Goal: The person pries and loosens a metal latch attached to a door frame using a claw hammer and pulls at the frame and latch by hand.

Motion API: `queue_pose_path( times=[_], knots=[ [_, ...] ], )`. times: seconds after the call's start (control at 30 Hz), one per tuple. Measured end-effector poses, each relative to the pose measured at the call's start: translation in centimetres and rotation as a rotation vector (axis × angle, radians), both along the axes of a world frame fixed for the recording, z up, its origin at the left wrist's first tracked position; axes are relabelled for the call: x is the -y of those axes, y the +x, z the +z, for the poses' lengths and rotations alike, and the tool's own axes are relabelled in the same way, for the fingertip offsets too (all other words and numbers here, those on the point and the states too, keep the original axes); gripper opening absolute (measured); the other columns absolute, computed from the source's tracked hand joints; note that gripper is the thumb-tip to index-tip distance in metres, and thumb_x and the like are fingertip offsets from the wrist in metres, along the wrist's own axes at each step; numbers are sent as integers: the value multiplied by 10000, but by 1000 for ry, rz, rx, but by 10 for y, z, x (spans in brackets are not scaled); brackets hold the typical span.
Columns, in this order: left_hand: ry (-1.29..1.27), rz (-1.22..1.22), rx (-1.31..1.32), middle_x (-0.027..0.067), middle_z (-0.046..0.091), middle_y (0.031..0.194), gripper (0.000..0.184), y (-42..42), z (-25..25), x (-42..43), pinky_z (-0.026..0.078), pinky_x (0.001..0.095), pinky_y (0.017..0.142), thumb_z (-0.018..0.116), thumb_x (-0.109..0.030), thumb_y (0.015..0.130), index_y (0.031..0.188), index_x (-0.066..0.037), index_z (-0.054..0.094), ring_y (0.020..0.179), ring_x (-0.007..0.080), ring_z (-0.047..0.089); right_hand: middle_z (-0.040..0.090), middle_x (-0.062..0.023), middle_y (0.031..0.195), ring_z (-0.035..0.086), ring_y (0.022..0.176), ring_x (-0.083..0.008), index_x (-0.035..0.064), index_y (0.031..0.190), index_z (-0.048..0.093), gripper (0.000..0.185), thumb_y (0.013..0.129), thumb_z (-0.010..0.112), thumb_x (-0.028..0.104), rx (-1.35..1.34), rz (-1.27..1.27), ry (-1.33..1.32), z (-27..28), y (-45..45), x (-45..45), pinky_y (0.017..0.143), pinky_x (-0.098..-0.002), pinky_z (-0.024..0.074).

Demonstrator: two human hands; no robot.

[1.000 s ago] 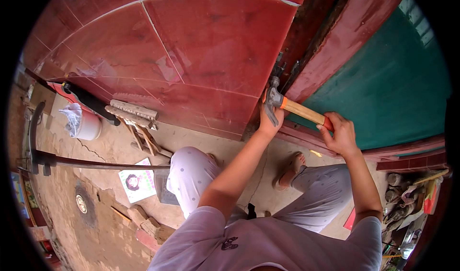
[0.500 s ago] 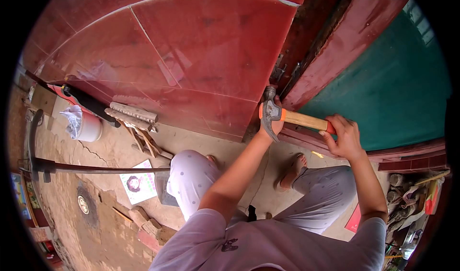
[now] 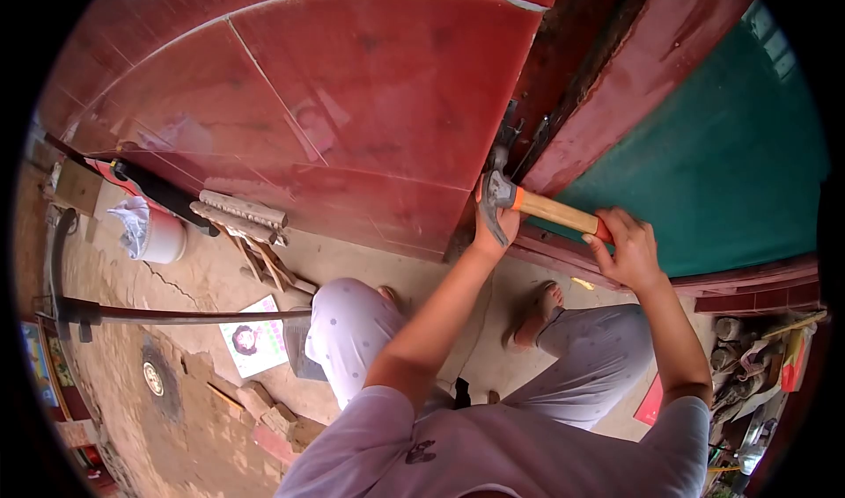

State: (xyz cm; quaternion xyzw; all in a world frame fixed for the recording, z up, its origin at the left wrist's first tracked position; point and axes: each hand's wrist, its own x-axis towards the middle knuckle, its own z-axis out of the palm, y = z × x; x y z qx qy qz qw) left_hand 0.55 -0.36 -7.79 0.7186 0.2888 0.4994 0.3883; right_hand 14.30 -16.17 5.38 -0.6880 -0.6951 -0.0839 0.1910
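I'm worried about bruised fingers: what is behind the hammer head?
Part of the left hand shows behind the hammer head. Its fingers are mostly covered, so whether they hold anything cannot be seen.

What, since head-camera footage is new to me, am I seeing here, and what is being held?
There is no machine here: these are a person's own bare hands. The view comes from one camera worn on the head, looking forward and down. The right hand grips a claw hammer near the end of its handle. The left hand is by the hammer's head, which partly covers it, so its grip is unclear. Ahead are a red tiled wall and a green panel. On the floor are a bucket and a printed sheet.
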Motion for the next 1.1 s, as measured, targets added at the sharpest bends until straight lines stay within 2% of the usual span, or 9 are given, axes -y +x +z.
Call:
queue_pose_path(
  times=[0.03, 0.23, 0.37, 0.53, 0.57, 0.73, 0.93, 1.03, 1.1],
  knots=[
    [-1, 179, -120, 235, 575, 1018, 233, 2, 15, 8, 448, 431, 818, 460, -67, 886, 1095, 15, 524, 942, 416, 543, 601, -121, 788, 590, 639, -332, 29, 950, 589, 296, 803, 672, 273, 8, 29, 7, 1, -1, 0, 568, -406, 471],
    [-101, 27, 186, 210, 574, 941, 173, 18, -20, -1, 446, 417, 811, 477, -79, 904, 1032, 21, 535, 898, 398, 550, 596, -114, 792, 603, 658, -309, 29, 955, 598, 334, 770, 696, 289, -5, -64, -34, -1, 3, -8, 582, -388, 486],
    [59, 122, -63, 228, 582, 980, 133, -5, 22, 4, 441, 434, 787, 476, -63, 880, 926, 36, 553, 931, 407, 554, 602, -125, 799, 600, 661, -324, 30, 952, 583, 290, 799, 673, 260, 11, 78, 27, -1, -4, 3, 567, -398, 475],
    [-181, -14, 98, 260, 585, 1022, 197, 5, -2, 2, 430, 466, 848, 451, -63, 882, 1021, 40, 547, 986, 433, 547, 607, -137, 799, 600, 651, -344, 31, 968, 573, 316, 804, 673, 282, -105, -79, -24, -11, -6, -3, 561, -394, 479],
    [-77, -62, 59, 267, 549, 1118, 390, 2, -11, -2, 412, 450, 907, 455, -69, 885, 1265, 16, 448, 1049, 433, 519, 609, -136, 801, 600, 650, -343, 32, 971, 571, 315, 807, 670, 282, -120, -76, -10, -18, -10, 6, 559, -394, 477],
    [-240, -173, 23, 212, 469, 1218, 678, -8, 5, -4, 379, 419, 967, 419, -40, 907, 1491, -82, 75, 1125, 365, 468, 579, -137, 767, 587, 649, -314, 12, 988, 555, 263, 822, 595, 213, -421, -48, 142, -60, -56, 65, 582, -380, 467],
    [-66, -90, 1, 214, 490, 1212, 674, -15, 11, 2, 363, 415, 998, 409, -26, 900, 1489, -82, 86, 1149, 357, 472, 389, -65, 588, 393, 515, -184, 14, 902, 543, 194, 777, 597, 152, -816, -142, 205, -111, -138, 70, 507, -284, 349],
    [30, -229, -123, 209, 517, 1196, 529, -46, 16, 9, 406, 414, 961, 428, -51, 896, 1410, -39, 303, 1116, 369, 504, 379, -44, 575, 357, 515, -144, 21, 865, 541, 162, 763, 620, 119, -1084, -159, 225, -136, -157, 68, 498, -270, 333],
    [166, -359, -315, 198, 558, 1135, 369, -78, 12, 9, 448, 418, 895, 458, -75, 886, 1246, -4, 505, 1062, 364, 537, 396, -47, 580, 368, 520, -135, 22, 842, 537, 158, 759, 631, 118, -913, -113, 226, -163, -148, 61, 499, -269, 345]
  ],
)
